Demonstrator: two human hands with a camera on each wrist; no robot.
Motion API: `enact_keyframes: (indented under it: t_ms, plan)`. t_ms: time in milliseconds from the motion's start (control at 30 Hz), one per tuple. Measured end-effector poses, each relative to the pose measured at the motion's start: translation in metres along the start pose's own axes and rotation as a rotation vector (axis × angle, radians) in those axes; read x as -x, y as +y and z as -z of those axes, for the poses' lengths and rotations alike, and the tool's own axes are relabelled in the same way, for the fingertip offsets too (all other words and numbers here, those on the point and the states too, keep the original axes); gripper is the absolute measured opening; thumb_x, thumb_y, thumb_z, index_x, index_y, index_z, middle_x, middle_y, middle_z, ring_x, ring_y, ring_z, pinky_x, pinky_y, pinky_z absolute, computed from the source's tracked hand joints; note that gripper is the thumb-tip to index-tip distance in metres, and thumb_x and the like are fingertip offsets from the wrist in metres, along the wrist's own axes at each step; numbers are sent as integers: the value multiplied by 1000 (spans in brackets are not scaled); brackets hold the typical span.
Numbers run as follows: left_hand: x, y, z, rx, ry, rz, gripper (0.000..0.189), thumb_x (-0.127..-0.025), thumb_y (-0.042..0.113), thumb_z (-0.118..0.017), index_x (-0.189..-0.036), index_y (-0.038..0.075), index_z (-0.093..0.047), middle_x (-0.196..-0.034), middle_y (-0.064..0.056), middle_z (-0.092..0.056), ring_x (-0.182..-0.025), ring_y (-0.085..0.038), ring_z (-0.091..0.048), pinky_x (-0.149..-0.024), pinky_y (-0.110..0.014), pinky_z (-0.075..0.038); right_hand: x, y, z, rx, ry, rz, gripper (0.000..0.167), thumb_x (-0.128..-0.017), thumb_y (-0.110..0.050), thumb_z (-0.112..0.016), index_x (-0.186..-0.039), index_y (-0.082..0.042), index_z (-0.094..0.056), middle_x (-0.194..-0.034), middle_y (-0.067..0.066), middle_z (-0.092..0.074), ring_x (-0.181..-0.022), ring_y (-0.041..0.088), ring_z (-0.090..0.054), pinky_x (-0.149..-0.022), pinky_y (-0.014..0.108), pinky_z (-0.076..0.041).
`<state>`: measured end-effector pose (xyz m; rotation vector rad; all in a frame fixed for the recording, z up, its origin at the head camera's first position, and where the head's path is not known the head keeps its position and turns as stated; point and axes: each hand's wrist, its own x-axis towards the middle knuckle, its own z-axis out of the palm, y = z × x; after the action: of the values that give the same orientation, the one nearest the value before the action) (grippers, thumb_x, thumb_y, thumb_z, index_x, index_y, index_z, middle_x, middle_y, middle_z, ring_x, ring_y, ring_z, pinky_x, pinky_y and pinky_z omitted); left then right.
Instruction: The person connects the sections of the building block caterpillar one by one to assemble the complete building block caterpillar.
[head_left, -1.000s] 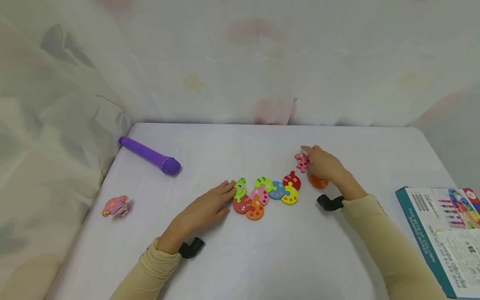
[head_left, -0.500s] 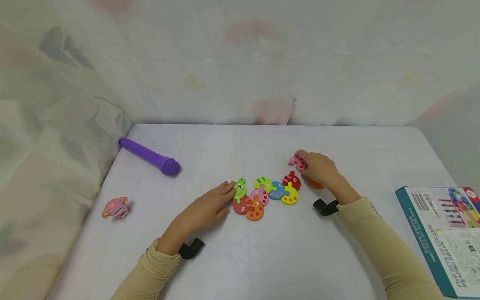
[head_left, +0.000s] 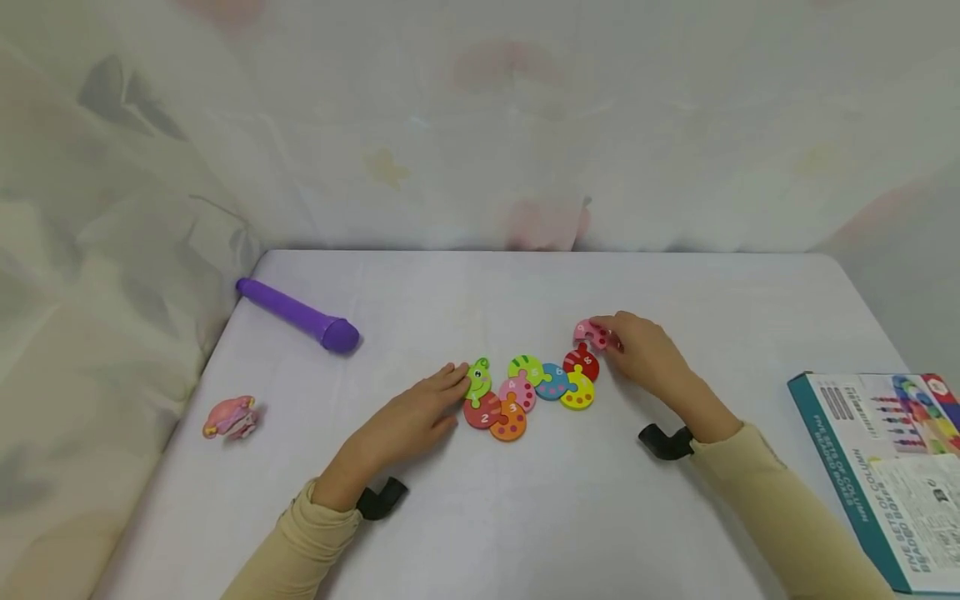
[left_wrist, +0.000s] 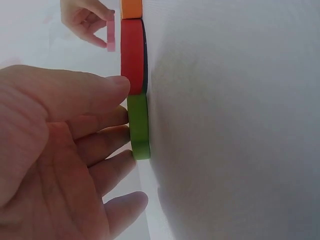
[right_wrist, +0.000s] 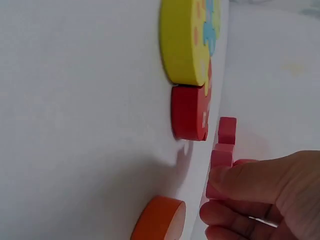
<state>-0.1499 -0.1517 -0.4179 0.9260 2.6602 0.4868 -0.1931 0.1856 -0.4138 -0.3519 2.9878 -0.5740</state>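
Observation:
A caterpillar puzzle of joined numbered pieces lies on the white table, from the green head (head_left: pixel 480 379) to the red piece marked 8 (head_left: pixel 579 363). My left hand (head_left: pixel 408 417) has its fingers extended, their tips touching the edge of the green head; the thumb rests by the red piece marked 2 (left_wrist: pixel 133 50). My right hand (head_left: pixel 648 354) pinches a pink puzzle piece (head_left: pixel 589 332) between thumb and fingers, just beyond the red 8. In the right wrist view this piece is lifted off the table. An orange piece (right_wrist: pixel 159 220) lies below the right hand, hidden in the head view.
At the left are a purple toy microphone (head_left: pixel 296 314) and a small pink toy figure (head_left: pixel 231 417). A teal and white box (head_left: pixel 885 475) lies at the right edge. A patterned cloth (head_left: pixel 480 150) hangs behind the table.
My right hand has brought the pink piece left and nearer to the red 8, turning it on the way. The orange piece has gone out of sight behind that hand. My left hand stays put.

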Motion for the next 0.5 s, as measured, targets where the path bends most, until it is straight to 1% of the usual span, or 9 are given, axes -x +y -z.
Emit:
enact_keyframes:
  t_ms: [167, 233, 333, 400, 500]
  plan:
    - [1, -1, -3, 9, 2, 1, 56, -88, 13, -61, -139, 5, -39, -149, -8, -27, -138, -24, -22, -109, -42, -25, 3, -4, -5, 57, -14, 55, 47, -80, -6, -70, -125, -7, -57, -78, 4, -52, -70, 19, -49, -63, 30, -48]
    - [1, -1, -4, 9, 1, -5, 56, -88, 13, -61, -140, 5, -39, -150, -8, -27, -138, -24, -22, -109, -41, -25, 4, -5, -6, 71, -18, 64, 46, -80, -6, -70, -125, -7, -57, -79, 4, -53, -71, 19, -50, -65, 31, -50]
    - [1, -1, -4, 8, 7, -13, 57, -88, 14, -62, -140, 5, -39, -149, -8, -28, -138, -24, -22, -109, -41, -25, 4, -7, -7, 84, -11, 93, 45, -81, -6, -69, -124, -8, -58, -85, 6, -56, -75, 21, -53, -72, 35, -53]
    - [1, -2, -4, -6, 7, -6, 58, -88, 15, -62, -140, 7, -38, -150, -6, -27, -138, -22, -21, -109, -40, -25, 3, -8, -8, 90, -5, 119, 44, -81, -6, -69, -124, -8, -58, -87, 7, -57, -78, 22, -54, -75, 37, -54]
    - [0, -2, -3, -22, 10, -3, 58, -88, 15, -62, -140, 7, -38, -150, -5, -27, -138, -22, -22, -109, -39, -25, 1, -7, -8, 95, 1, 148, 44, -81, -5, -69, -124, -8, -59, -88, 7, -56, -80, 22, -53, -76, 37, -53]
